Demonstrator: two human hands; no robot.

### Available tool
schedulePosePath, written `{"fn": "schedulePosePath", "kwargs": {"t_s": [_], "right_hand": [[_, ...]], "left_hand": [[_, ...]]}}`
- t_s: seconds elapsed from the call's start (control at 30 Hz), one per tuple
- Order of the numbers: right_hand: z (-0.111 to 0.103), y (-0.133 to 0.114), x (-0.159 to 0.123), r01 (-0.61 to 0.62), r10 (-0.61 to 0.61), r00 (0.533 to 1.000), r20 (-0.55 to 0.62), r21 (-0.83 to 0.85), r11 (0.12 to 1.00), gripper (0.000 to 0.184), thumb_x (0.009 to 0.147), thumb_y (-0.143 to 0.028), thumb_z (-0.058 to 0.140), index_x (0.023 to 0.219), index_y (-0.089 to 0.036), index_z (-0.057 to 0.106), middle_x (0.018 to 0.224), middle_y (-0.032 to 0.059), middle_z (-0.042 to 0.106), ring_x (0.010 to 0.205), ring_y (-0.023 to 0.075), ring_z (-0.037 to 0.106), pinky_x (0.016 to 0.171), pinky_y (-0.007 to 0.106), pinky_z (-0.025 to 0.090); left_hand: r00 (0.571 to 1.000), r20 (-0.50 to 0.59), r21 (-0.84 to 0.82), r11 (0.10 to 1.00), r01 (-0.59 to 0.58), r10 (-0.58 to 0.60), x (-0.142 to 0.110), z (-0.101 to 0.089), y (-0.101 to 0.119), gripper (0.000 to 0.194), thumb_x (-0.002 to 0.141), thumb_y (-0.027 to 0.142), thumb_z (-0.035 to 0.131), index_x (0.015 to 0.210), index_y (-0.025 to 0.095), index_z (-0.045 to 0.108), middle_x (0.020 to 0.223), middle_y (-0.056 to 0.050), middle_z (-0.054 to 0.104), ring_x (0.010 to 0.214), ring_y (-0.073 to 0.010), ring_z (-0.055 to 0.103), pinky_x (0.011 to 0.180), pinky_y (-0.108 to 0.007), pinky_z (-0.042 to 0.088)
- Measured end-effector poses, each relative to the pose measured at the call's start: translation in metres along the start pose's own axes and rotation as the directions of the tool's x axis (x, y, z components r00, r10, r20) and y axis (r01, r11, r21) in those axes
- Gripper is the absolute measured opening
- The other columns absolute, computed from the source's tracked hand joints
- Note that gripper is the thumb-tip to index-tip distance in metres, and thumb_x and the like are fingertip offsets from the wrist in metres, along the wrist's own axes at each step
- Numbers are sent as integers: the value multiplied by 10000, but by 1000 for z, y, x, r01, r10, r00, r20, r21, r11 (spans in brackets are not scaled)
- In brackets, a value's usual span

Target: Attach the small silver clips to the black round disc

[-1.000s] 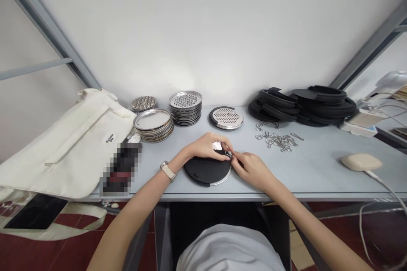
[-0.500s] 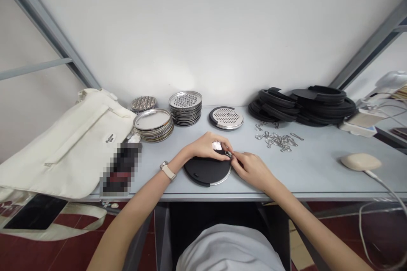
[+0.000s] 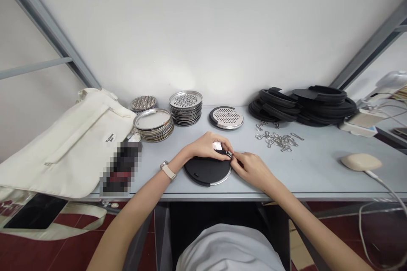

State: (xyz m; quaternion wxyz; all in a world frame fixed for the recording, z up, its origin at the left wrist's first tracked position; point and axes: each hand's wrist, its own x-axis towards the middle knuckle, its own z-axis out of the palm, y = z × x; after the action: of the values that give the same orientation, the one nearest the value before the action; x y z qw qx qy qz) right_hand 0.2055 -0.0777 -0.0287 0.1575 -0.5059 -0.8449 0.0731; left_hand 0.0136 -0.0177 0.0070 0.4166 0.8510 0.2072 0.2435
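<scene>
A round black disc point(image 3: 206, 171) with a silver metal rim lies flat near the table's front edge. My left hand point(image 3: 210, 145) arches over its far side, thumb and fingers closed together at the disc's right edge. Between those fingertips shows a small metal wire clip point(image 3: 229, 153). From the right, my right hand point(image 3: 252, 170) meets it in a pinch at the same clip, its other fingers curled. How the clip sits against the disc is hidden by the fingertips. A small white patch point(image 3: 217, 145) shows in the gap under my left hand; I cannot make out what it is.
Stacks of metal grater discs point(image 3: 185, 108) and plain metal discs point(image 3: 154, 125) stand back left. Behind my hands lies a finished-looking grater disc with black edging point(image 3: 227, 117). Black rings point(image 3: 275, 105) and loose wire clips point(image 3: 280, 140) are right; a cream bag point(image 3: 79, 148) is left.
Both hands stay almost in place. The metal clip at the fingertips has turned or shifted slightly; the disc has not visibly moved.
</scene>
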Motion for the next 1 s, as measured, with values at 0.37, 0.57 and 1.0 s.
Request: {"fn": "schedulePosePath", "kwargs": {"t_s": [0.37, 0.57, 1.0], "right_hand": [[-1, 0, -1, -11, 11, 1000, 5, 11, 1000, 308, 915, -287, 317, 722, -201, 542, 623, 20, 614, 557, 136, 537, 550, 243, 255], [-1, 1, 1, -1, 2, 1000, 18, -18, 1000, 319, 929, -284, 292, 765, -198, 552, 640, 27, 625, 572, 146, 554, 559, 248, 264], [2, 0, 0, 27, -26, 1000, 7, -110, 994, 372, 959, -294, 217, 864, -178, 558, 675, 50, 645, 575, 154, 571, 548, 260, 259]], "left_hand": [[999, 37, -26, 999, 27, -26, 1, 0, 1, 233, 716, 208, 665, 928, 112, 675, 894, -74, 684, 859, -153, 619, 826, -251, 470], [999, 34, 15, 999, -31, 30, 1, 0, 0, 216, 720, 199, 654, 920, 118, 669, 898, -66, 671, 861, -143, 604, 819, -242, 460], [1000, -19, 86, 996, -13, 15, 2, 0, 2, 247, 677, 206, 694, 904, 131, 634, 920, -59, 662, 875, -154, 606, 843, -262, 445]]}}
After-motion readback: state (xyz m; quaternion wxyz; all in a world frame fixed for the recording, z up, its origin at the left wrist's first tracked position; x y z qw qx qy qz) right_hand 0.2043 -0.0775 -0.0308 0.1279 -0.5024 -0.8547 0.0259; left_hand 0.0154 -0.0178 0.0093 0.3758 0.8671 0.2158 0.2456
